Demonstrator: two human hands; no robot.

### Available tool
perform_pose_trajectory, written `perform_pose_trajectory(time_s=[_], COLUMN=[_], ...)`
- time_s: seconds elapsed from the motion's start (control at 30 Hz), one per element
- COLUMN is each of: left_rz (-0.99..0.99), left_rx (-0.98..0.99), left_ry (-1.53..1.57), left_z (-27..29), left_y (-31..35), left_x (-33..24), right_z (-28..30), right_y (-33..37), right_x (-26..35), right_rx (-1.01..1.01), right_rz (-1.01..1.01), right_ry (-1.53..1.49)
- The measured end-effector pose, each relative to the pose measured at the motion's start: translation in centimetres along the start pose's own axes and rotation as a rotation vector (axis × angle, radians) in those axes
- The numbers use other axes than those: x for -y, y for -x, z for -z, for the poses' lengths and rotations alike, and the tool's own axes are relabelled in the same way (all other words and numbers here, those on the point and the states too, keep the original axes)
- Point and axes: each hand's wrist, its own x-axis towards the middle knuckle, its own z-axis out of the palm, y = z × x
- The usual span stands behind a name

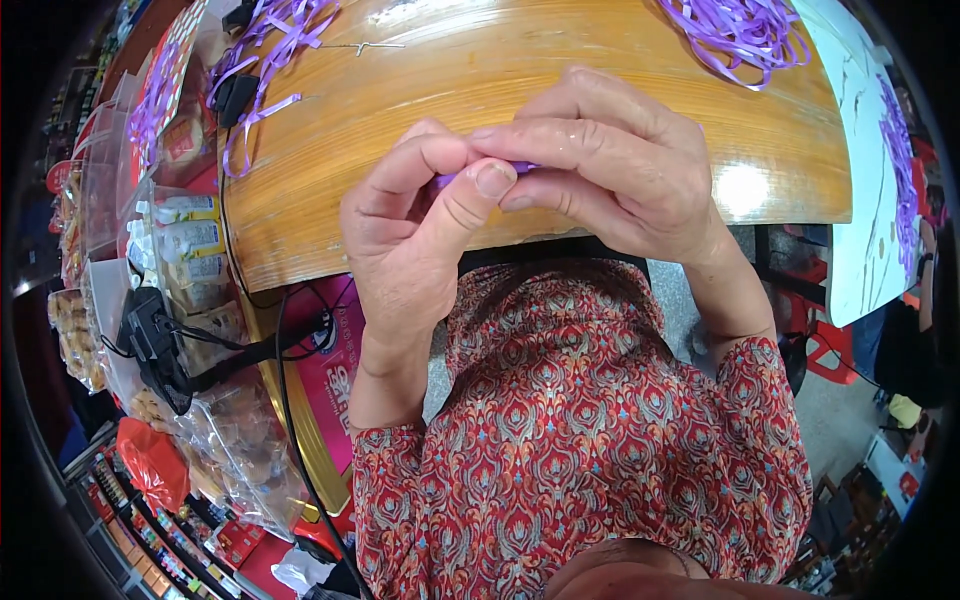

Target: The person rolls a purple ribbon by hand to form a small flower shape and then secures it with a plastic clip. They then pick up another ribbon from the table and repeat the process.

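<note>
Both hands meet over the near part of the wooden table (400, 90). A short length of purple ribbon (522, 167) shows between the fingertips, mostly hidden by them. My left hand (415, 210) is closed, thumb against the fingers, with a bit of the ribbon inside. From the other side, my right hand (625, 165) pinches at the ribbon between thumb and fingers. A loose heap of purple ribbons (735, 40) lies at the far right of the table, and more purple ribbons (285, 40) are spread at the far left.
A thin metal piece (362, 46) lies at the table's far side. Along the left edge run a black cable (225, 210), black clip-like devices (235, 97) and packaged goods (190, 240). A white marbled table (865, 240) with purple ribbons adjoins on the right; someone in dark clothes is beyond it.
</note>
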Motion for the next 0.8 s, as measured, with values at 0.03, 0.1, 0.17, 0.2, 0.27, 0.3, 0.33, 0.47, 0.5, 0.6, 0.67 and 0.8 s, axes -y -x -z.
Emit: perform_pose_trajectory(time_s=[0.03,0.1,0.17,0.2,0.27,0.3,0.33,0.47,0.5,0.6,0.67,0.8], left_rz=[-0.002,-0.003,-0.067,-0.064,-0.132,-0.126,-0.119,-0.040,-0.038,-0.038,-0.154,0.033], left_rx=[-0.014,-0.027,0.057,0.055,0.076,0.073,0.080,-0.012,-0.012,-0.106,-0.169,-0.278], left_ry=[0.007,0.014,-0.057,-0.056,-0.012,-0.013,0.037,0.158,0.157,-0.145,-0.366,-0.109], left_z=[-0.2,-0.1,0.4,0.4,0.4,0.3,0.2,-0.2,-0.1,0.1,0.1,0.1], left_y=[-0.1,-0.1,0.0,0.1,0.3,0.4,0.5,1.0,1.0,0.9,0.8,0.4], left_x=[-0.1,0.0,0.1,0.2,0.5,0.5,0.5,0.6,0.5,0.4,0.5,0.7], right_z=[0.0,-0.1,0.1,0.1,0.1,0.1,0.1,-0.3,-0.4,-0.9,-1.1,-0.8], right_y=[0.1,0.3,0.1,0.1,0.1,0.1,0.1,0.4,0.5,0.7,1.2,1.8], right_x=[-0.1,-0.4,-0.4,-0.4,-0.2,0.0,0.0,-0.1,-0.5,-1.2,-1.5,-2.0], right_rx=[0.000,0.012,0.012,0.016,0.006,-0.005,-0.004,0.003,0.027,0.051,-0.081,-0.227], right_rz=[0.000,0.017,0.017,0.016,0.013,0.013,0.006,-0.020,-0.078,-0.313,-0.458,-0.602], right_ry=[0.000,0.000,-0.046,-0.095,-0.123,-0.150,-0.155,-0.182,-0.208,-0.423,-0.619,-0.969])
